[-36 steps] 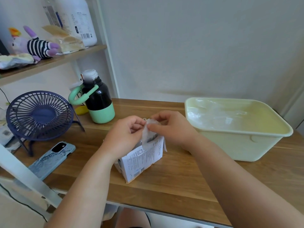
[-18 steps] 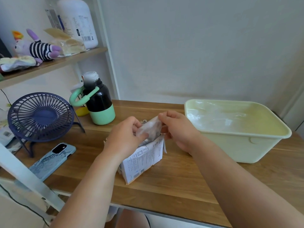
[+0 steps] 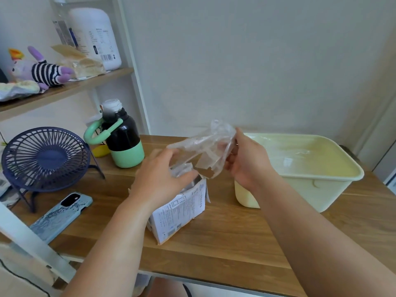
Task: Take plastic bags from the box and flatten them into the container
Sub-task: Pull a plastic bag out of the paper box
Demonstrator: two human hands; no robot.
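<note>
Right hand [image 3: 246,166] pinches the plastic bag [image 3: 203,146]; left hand [image 3: 162,179] partly hides the box [image 3: 180,213].

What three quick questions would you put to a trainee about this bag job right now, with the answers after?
1. True or false: the lifted bag already lies flat in the container.
2. Which grip pinches the bag's top end? A the left grip, B the right grip, C neither.
3. Which flat thing lies on the table in front of the fan?

Key: 1 false, it is held up above the box. 2 B. 3 the phone.
</note>
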